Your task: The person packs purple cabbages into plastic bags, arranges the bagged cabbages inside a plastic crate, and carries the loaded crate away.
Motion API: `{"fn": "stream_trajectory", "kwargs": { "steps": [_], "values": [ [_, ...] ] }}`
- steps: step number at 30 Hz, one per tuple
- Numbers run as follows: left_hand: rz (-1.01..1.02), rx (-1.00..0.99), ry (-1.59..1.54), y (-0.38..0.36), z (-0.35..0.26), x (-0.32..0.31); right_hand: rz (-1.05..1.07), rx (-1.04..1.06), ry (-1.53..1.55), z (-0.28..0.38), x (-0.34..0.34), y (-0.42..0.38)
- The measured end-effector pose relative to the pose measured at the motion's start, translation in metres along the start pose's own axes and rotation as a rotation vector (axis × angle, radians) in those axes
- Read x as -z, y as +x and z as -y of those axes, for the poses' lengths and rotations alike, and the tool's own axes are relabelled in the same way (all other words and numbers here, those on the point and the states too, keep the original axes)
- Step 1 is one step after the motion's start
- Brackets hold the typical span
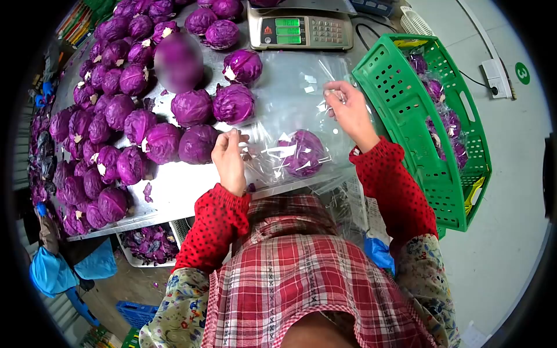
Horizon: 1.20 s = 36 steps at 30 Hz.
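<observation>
A red cabbage [303,153] sits inside a clear plastic bag [270,165] near the table's front edge. My left hand [230,162] is at the left end of that bag, its thumb and fingers pinched on the film. Up and to the right of the bagged cabbage, my right hand [351,114] is raised with thumb and forefinger brought together. Shiny clear film shows around its fingertips, but I cannot tell what they hold. Flat clear bags [284,87] lie on the table behind the two hands.
Many loose red cabbages [163,143] cover the table's left side. A digital scale [301,30] with green readouts stands at the back. A green crate [400,116] at the right holds bagged cabbages [449,124]. Below the table, a white crate [173,233] contains purple leaves.
</observation>
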<state>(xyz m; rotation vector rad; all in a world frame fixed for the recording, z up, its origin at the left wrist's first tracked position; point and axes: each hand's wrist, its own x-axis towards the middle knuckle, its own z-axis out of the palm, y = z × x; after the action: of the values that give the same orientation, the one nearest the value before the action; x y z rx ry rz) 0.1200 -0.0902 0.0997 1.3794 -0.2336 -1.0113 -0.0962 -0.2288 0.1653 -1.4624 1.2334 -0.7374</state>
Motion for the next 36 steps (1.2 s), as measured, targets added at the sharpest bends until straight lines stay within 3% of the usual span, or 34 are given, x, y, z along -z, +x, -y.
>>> {"fn": "stream_trajectory", "kwargs": {
  "steps": [3,5,7,9,10,11,13,15,16,17,18,19,20,21,23,25,27,29,30,31,33,34,35,36],
  "values": [
    [0.044,-0.018,0.106,0.023,0.011,0.0,-0.114,-0.063,-0.092,-0.02,-0.004,0.013],
    [0.016,-0.022,0.34,0.041,0.027,0.004,-0.197,-0.107,-0.177,-0.047,0.001,0.012],
    [0.256,-0.145,0.978,0.046,0.057,0.023,-0.166,-0.258,-0.293,-0.077,0.015,-0.006],
    [0.575,-0.159,0.974,0.035,0.082,0.037,0.017,-0.372,-0.244,-0.098,0.02,-0.049],
    [0.51,-0.197,0.957,0.012,0.061,0.025,0.034,-0.385,-0.087,-0.112,0.016,-0.068],
    [0.476,-0.3,1.151,-0.002,0.057,0.022,0.048,-0.396,0.073,-0.122,0.013,-0.088],
    [0.406,-0.645,1.136,-0.025,0.045,0.012,0.077,-0.265,-0.127,-0.116,0.001,-0.11],
    [0.645,-0.934,1.099,-0.017,0.055,0.017,-0.095,0.177,-0.025,-0.129,-0.021,-0.112],
    [0.665,-0.823,0.941,-0.015,0.073,0.028,-0.015,0.162,0.187,-0.126,-0.032,-0.114],
    [0.726,-0.689,0.937,-0.01,0.064,0.028,0.022,0.17,0.182,-0.129,-0.037,-0.107],
    [0.743,-0.475,0.814,0.005,0.071,0.039,0.009,-0.019,0.204,-0.128,-0.05,-0.101],
    [0.75,-0.17,0.72,-0.008,0.032,0.015,0.004,-0.203,0.246,-0.126,-0.041,-0.095],
    [0.971,-0.277,0.704,0.012,0.036,0.026,0.014,-0.159,0.175,-0.108,-0.02,-0.099],
    [1.014,-0.192,0.785,0.011,0.01,0.02,0.051,-0.133,0.105,-0.077,-0.009,-0.108],
    [0.739,0.004,0.571,-0.025,-0.024,-0.02,0.148,-0.225,0.108,-0.042,0.034,-0.122],
    [0.891,-0.108,0.662,-0.029,-0.037,-0.066,-0.127,0.126,0.03,-0.043,0.059,-0.137],
    [0.935,-0.328,0.555,-0.073,-0.047,-0.13,-0.183,0.232,-0.372,0.011,0.122,-0.168],
    [1.128,-0.31,0.628,-0.099,-0.06,-0.202,-0.461,0.169,-0.361,0.03,0.166,-0.184],
    [1.108,-0.341,0.631,-0.109,-0.057,-0.234,-0.518,0.173,-0.238,0.029,0.196,-0.188],
    [1.129,-0.319,0.413,-0.123,-0.048,-0.266,-0.573,0.175,-0.114,0.028,0.224,-0.195],
    [1.124,0.006,0.248,-0.165,-0.038,-0.335,-0.626,-0.075,-0.086,0.064,0.272,-0.238],
    [1.274,0.047,0.317,-0.183,-0.043,-0.358,-0.66,-0.071,-0.102,0.058,0.291,-0.249],
    [1.36,0.044,0.283,-0.207,-0.041,-0.377,-0.695,-0.064,-0.117,0.051,0.312,-0.258],
    [1.427,-0.114,0.472,-0.209,-0.029,-0.401,-0.707,-0.126,-0.16,0.04,0.336,-0.264]
  ]
}}
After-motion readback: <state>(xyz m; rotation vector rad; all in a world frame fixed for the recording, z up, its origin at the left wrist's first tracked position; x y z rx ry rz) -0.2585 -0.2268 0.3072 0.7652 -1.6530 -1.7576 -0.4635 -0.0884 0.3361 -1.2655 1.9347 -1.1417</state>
